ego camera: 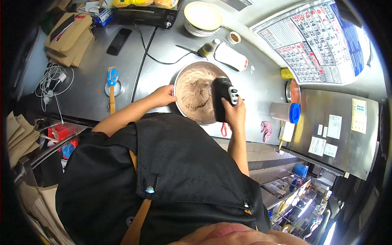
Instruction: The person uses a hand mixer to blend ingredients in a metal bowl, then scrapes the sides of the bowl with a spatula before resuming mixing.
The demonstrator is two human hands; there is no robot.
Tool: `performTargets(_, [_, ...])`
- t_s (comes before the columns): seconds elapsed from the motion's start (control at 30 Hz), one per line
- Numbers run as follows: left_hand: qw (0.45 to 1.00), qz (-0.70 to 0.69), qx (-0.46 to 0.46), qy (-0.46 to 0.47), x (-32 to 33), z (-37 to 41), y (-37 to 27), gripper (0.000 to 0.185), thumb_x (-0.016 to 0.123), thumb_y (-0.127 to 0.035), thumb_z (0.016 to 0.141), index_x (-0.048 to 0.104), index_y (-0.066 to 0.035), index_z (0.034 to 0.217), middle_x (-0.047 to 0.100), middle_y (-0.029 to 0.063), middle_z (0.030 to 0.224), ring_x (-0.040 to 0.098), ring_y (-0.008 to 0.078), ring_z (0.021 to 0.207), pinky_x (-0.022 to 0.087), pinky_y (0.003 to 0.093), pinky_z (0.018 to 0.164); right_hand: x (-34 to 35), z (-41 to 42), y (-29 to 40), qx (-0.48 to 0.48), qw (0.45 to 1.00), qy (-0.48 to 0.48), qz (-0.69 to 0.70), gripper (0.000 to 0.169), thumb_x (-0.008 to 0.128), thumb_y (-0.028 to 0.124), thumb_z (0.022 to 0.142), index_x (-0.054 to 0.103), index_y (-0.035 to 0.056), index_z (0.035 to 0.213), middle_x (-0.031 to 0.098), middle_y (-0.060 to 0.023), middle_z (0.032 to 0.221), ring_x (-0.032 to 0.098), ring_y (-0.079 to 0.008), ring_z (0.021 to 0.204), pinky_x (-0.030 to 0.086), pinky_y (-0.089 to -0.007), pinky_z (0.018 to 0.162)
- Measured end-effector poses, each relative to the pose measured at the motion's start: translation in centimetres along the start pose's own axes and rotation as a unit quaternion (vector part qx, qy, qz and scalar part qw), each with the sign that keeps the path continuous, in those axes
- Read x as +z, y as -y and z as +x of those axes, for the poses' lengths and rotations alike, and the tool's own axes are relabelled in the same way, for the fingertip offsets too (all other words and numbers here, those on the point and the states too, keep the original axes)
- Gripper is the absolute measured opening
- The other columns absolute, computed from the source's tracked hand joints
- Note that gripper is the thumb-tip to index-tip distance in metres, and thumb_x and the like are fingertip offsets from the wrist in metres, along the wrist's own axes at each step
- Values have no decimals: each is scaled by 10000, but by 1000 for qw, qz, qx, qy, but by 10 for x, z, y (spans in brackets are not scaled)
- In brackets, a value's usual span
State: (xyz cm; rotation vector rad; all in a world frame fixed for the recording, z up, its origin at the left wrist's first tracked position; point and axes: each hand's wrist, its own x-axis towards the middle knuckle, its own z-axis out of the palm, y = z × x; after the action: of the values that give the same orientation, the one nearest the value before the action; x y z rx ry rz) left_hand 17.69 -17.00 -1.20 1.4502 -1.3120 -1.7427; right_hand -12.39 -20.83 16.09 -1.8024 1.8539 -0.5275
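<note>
A round metal mixing bowl (178, 105) stands on the steel table before me, holding a light brown, ridged creamy mixture (193, 88). My left hand (165, 96) grips the bowl's left rim, thumb and fingers on either side of it. In my right hand (235, 111) is a black electric hand mixer (221, 99), held over the right side of the bowl; its body hides that part of the mixture, and the beaters can barely be made out. Red scissor handles (224, 130) show below the mixer, near the table's edge.
Behind the bowl are a small bottle (209, 47), a white packet (230, 57), a black cable (159, 63) and stacked bowls (203, 16). A blue spatula (112, 76) rests across a small dish at left, near a phone (119, 41). A blue-lidded container (280, 112) and pink cloth (266, 131) lie right.
</note>
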Motion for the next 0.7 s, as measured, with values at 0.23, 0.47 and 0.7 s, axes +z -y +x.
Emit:
performTargets(0.23, [998,32,37,-43,8,-1,15,286,772,-149,903,664,-3,1123,636,2,840,573,113,726,484,294,658,-38,-11,-7,-1,990,138,15,377,800,181,848,751,-38,1152,791,-151,910,748,-216,809,585,-364,778])
performTargets(0.47, [999,47,19,-18,10,-6,-5,270,766,-125,912,654,-9,1128,624,-14,851,553,97,715,468,277,646,-3,-5,-9,29,999,40,0,412,832,283,868,708,-43,1090,756,-265,946,762,-398,920,577,-449,836])
performTargets(0.7, [998,20,66,10,7,-6,-1,458,757,-211,983,634,35,1349,751,111,1165,687,180,1041,552,359,929,-42,-15,-2,59,993,96,-34,415,772,178,821,728,-76,1146,781,-256,916,791,-328,847,612,-444,777])
